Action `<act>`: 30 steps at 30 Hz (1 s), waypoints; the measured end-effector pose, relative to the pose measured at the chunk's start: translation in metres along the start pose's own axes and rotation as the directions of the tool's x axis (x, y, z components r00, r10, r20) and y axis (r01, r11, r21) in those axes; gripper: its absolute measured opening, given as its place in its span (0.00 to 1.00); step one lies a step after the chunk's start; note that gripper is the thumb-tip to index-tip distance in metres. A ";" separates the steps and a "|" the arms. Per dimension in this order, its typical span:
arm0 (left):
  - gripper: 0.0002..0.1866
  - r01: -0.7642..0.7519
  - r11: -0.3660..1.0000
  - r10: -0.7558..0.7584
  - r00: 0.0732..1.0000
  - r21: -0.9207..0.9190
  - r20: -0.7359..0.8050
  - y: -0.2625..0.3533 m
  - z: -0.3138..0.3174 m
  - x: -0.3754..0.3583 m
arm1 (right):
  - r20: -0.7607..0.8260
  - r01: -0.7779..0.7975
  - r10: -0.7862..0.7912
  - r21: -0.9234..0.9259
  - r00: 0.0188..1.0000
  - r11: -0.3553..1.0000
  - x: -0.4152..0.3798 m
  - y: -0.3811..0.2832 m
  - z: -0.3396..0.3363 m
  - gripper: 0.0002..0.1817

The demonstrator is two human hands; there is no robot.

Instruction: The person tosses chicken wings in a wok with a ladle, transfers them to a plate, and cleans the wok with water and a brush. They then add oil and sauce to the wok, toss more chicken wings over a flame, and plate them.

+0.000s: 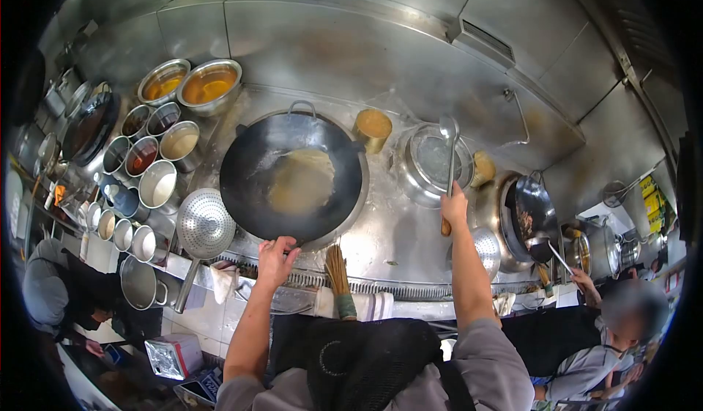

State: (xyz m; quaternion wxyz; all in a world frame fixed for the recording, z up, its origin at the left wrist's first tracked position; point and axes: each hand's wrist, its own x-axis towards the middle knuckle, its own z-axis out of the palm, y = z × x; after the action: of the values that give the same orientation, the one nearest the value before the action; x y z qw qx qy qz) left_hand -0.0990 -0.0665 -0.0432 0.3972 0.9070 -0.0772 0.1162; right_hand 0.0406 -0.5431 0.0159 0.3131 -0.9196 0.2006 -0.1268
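Observation:
A large black wok (245,184) sits on the stove, with a pale yellowish liquid (302,184) in its bottom, partly blurred by haze. My left hand (274,261) is at the wok's near rim, fingers curled onto the edge; whatever handle lies under them is hidden. In my right hand (455,207) is a long-handled ladle (449,158), gripped near its wooden end. The ladle's bowl is raised over a metal pot (421,184) of cloudy liquid to the right of the wok. Behind, between wok and pot, stands a container of orange-brown contents (374,129).
Seasoning pots (157,184) and two bowls of amber liquid (210,89) stand at left. A perforated strainer (206,224) lies beside the wok. A bamboo brush (338,283) rests at the front edge. At right, a co-worker (586,338) works over another wok (538,209).

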 end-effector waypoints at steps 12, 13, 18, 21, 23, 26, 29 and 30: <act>0.14 -0.012 0.999 0.009 0.998 0.046 0.068 -0.002 0.003 0.001 | 0.653 -0.655 0.069 0.755 0.754 0.011 -0.049 0.028 -0.046 0.04; 0.14 -0.018 0.999 0.014 0.997 0.049 0.074 0.003 0.000 0.004 | 0.631 -0.630 -0.013 0.776 0.776 0.021 -0.061 0.019 -0.054 0.04; 0.12 0.010 0.997 -0.016 0.997 -0.071 -0.073 0.005 -0.005 0.053 | 0.646 -0.644 0.045 0.748 0.762 0.161 -0.121 -0.059 -0.123 0.11; 0.09 0.014 0.994 -0.023 0.997 -0.112 -0.077 0.000 0.019 0.110 | 0.708 -0.697 0.030 0.685 0.705 0.212 -0.146 -0.090 -0.141 0.13; 0.08 -0.046 0.973 0.014 0.990 -0.226 -0.139 -0.008 0.049 0.148 | 0.741 -0.712 -0.003 0.647 0.672 0.272 -0.159 -0.108 -0.144 0.18; 0.13 0.369 0.822 -0.362 0.927 -0.434 0.101 -0.018 0.097 0.187 | 0.793 -0.741 0.002 0.567 0.609 0.360 -0.165 -0.126 -0.129 0.25; 0.18 0.507 0.858 -0.488 0.854 -0.083 0.180 -0.034 0.123 0.216 | 0.762 -0.643 0.013 0.537 0.648 0.546 -0.172 -0.122 -0.089 0.33; 0.20 0.343 0.935 -0.353 0.928 0.092 0.121 -0.030 0.112 0.214 | 0.718 -0.544 -0.011 0.537 0.696 0.645 -0.172 -0.115 -0.081 0.34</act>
State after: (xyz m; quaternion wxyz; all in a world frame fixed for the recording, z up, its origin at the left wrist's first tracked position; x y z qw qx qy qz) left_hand 0.1299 -0.1392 -0.0797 0.3738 0.9253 0.0620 -0.0155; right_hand -0.1080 -0.4247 0.1319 0.7114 -0.6582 0.1532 0.1931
